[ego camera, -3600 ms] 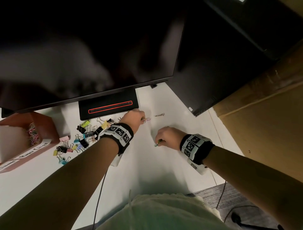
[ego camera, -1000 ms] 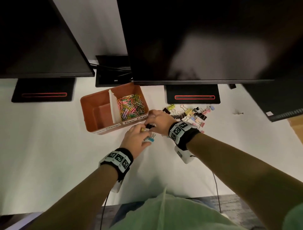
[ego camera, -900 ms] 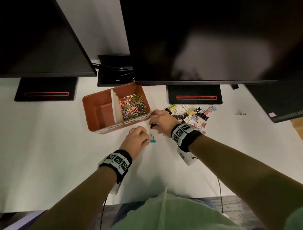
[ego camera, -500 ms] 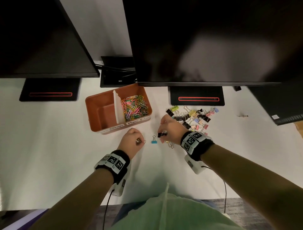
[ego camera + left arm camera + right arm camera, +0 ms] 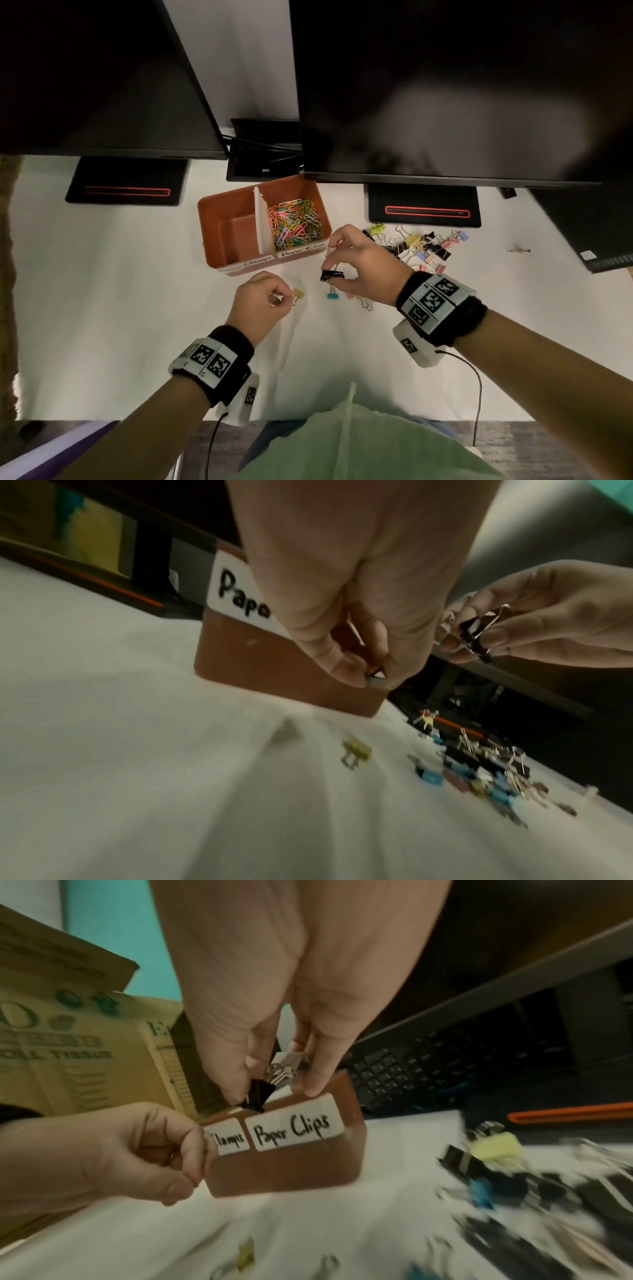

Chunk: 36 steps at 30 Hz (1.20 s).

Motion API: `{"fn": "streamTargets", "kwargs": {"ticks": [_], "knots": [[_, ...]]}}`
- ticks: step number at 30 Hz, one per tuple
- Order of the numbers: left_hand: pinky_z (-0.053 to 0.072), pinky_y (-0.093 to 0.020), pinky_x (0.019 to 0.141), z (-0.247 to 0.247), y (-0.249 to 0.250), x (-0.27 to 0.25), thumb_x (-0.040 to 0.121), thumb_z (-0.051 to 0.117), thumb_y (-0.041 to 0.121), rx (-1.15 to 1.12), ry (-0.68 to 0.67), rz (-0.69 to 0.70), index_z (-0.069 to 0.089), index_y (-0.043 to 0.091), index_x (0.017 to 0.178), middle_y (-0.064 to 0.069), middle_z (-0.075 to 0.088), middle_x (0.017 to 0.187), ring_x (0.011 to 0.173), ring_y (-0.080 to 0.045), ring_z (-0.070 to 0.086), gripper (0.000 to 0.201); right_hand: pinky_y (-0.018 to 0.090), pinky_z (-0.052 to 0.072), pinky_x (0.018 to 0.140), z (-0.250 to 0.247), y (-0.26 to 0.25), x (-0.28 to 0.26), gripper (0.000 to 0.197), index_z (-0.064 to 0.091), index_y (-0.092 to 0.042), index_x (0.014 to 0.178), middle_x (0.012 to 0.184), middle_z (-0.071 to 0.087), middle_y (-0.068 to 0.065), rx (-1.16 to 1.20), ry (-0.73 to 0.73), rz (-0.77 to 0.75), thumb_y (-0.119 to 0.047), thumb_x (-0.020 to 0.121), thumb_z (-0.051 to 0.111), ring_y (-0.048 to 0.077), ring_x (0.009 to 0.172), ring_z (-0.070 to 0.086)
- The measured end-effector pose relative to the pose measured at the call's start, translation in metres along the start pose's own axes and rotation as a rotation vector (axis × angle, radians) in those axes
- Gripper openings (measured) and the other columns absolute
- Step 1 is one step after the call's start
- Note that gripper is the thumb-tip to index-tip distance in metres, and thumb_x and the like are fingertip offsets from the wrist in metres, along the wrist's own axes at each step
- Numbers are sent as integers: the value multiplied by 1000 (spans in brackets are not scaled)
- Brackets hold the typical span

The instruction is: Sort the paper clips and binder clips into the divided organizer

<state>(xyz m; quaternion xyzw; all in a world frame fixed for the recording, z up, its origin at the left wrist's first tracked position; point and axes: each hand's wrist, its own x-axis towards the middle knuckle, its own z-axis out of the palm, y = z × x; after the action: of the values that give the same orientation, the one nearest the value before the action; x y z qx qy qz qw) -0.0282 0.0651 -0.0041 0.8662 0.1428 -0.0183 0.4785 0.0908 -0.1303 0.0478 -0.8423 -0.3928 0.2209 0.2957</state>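
The orange divided organizer [image 5: 239, 263] sits on the white desk [image 5: 102, 308], just in front of the edge of the right-hand monitor [image 5: 445, 85]. Its right compartment, labelled "Paper Clips", holds a heap of coloured paper clips [image 5: 294, 224]; the bare floor of its left compartment, whose label ends in "lamps", shows nothing in it.

The right hand [image 5: 363, 263] hangs just in front of the organizer's right front corner, above the desk, with thumb and fingertips clamped on a black binder clip [image 5: 331, 275]; the right wrist view shows the clip [image 5: 258, 1093] pinched by its body, wire handles pointing up between the fingers.

The left hand [image 5: 258, 301] is in front of the organizer's labelled wall, fingers curled in, thumb and forefinger pressed together on something small and pale [image 5: 375, 679]; what it is cannot be told. A yellow binder clip [image 5: 298, 294] lies on the desk just in front of the organizer, right by the left hand's fingertips, and a blue binder clip [image 5: 331, 295] lies a little further to the organizer's right, under the right hand.

The pile of mixed binder clips [image 5: 418, 248] is spread on the desk to the right of the organizer, in front of the monitor base [image 5: 423, 205].
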Motion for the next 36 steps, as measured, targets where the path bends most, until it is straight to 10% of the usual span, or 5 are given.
{"fn": "streamTargets", "kwargs": {"ticks": [10,16,20,28,36], "knots": [[50,-15,77,-104,42,9,83,64,8,-140,367,75,66,18,89,-1,61,99,92,-6,59,11,35,49,91,14,-79,101,23,64,-18,104,117,44,1,-87,41,-212,-24,82,67,17,100,52],[45,-19,93,-103,37,22,91,54,17,52,259,142,61,18,113,4,57,114,105,-4,55,23,33,48,90,17,-74,110,35,55,-21,119,122,49,0,-81,38,-122,-31,86,61,19,104,55],[47,-12,80,-71,35,3,86,62,14,75,102,255,64,17,103,5,56,101,90,-2,56,17,27,49,83,3,-30,59,22,59,-23,108,110,54,-3,-86,61,-54,-26,86,62,11,91,54],[42,-35,99,17,-8,8,82,65,26,360,-282,-9,51,17,126,-5,46,123,109,-23,49,47,30,43,97,14,39,-33,44,54,-22,126,128,54,0,-233,-232,272,-31,84,65,18,113,52],[48,-32,86,32,-11,20,81,64,9,391,-259,-107,61,9,94,-9,53,100,83,-23,57,12,28,44,88,39,54,-37,31,63,-17,116,117,49,6,-139,-180,305,-16,85,64,24,102,55]]}}
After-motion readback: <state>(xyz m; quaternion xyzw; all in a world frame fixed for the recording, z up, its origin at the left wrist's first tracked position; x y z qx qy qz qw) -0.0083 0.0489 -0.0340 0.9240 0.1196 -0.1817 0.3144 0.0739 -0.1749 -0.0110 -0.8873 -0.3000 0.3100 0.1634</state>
